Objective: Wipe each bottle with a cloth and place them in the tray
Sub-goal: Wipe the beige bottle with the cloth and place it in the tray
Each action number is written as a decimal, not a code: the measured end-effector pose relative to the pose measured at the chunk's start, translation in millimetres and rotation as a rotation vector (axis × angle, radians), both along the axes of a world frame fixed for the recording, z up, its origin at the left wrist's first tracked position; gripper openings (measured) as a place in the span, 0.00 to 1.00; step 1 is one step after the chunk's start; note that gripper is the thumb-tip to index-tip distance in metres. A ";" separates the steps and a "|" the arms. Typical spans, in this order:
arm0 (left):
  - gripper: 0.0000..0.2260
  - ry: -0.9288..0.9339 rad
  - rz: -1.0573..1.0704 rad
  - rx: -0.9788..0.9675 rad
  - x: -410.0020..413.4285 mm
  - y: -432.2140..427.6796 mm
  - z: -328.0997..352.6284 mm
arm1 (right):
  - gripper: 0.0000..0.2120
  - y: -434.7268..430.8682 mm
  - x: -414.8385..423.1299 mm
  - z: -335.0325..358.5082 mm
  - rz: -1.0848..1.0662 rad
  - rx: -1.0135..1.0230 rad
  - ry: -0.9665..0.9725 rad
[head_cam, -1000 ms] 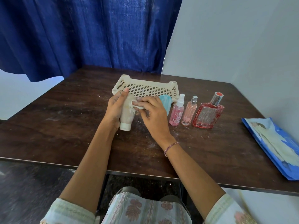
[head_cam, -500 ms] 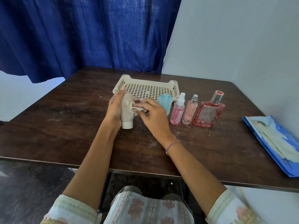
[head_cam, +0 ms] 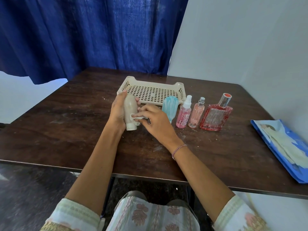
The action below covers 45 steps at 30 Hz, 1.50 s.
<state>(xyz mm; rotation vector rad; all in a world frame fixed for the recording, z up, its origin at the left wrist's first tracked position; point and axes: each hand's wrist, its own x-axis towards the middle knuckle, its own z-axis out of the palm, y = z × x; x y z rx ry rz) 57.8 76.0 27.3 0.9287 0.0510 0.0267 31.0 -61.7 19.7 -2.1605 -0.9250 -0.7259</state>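
My left hand (head_cam: 117, 112) grips a beige bottle (head_cam: 130, 109) with a white cap pointing toward me, just in front of the cream perforated tray (head_cam: 181, 90). My right hand (head_cam: 156, 122) pinches a small white cloth (head_cam: 137, 116) against the bottle's lower side. To the right stand a light blue bottle (head_cam: 170, 105), partly behind my right hand, a pink spray bottle (head_cam: 183, 114), a slimmer peach spray bottle (head_cam: 196, 114) and a square red glass bottle (head_cam: 216, 116). The tray holds nothing.
The dark wooden table (head_cam: 66, 130) carries a blue wipes packet (head_cam: 283, 147) at the right edge. A blue curtain (head_cam: 83, 39) hangs behind the table, and a white wall rises to the right.
My right hand has slid the cloth down the bottle from near its upper part toward the cap end. My left hand keeps its hold on the bottle.
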 end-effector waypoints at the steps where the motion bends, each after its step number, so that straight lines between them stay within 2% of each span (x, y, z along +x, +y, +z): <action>1: 0.15 0.003 -0.022 0.053 -1.7 -2.0 0.5 | 0.10 -0.4 -0.1 1.1 -0.018 0.017 -0.009; 6: 0.08 -0.086 -0.177 0.218 -9.4 -10.6 2.3 | 0.10 -4.3 0.9 7.9 -0.172 0.113 -0.133; 11: 0.09 -0.116 -0.253 0.272 -15.4 -14.6 4.7 | 0.11 -5.2 2.1 8.5 -0.261 0.155 -0.179; 17: 0.14 -0.118 -0.198 0.261 -11.5 -11.0 3.4 | 0.09 -1.4 2.0 5.9 -0.167 0.098 -0.115; 21: 0.11 -0.113 -0.155 0.199 -7.1 -6.6 1.8 | 0.09 4.0 2.3 2.0 -0.058 0.037 -0.093; 24: 0.11 -0.091 -0.102 0.094 -6.7 -4.2 3.4 | 0.09 6.1 2.4 -2.6 0.035 -0.033 -0.040; 28: 0.09 -0.100 -0.057 0.069 -7.6 -4.8 5.3 | 0.10 3.9 1.1 -2.6 0.117 -0.121 0.008; 31: 0.09 -0.106 -0.100 0.111 -8.3 -5.7 6.1 | 0.09 2.4 0.5 1.2 0.045 -0.116 -0.066; 34: 0.13 -0.145 -0.146 0.221 -9.5 -6.3 6.6 | 0.11 0.0 -0.5 5.7 -0.085 -0.019 -0.180; 37: 0.11 -0.178 -0.168 0.288 -14.3 -10.7 9.1 | 0.10 -4.8 -0.8 8.9 -0.210 0.084 -0.217; 45: 0.11 -0.116 0.003 0.203 -15.2 -9.0 10.0 | 0.10 -4.1 -1.0 7.1 -0.221 0.108 -0.157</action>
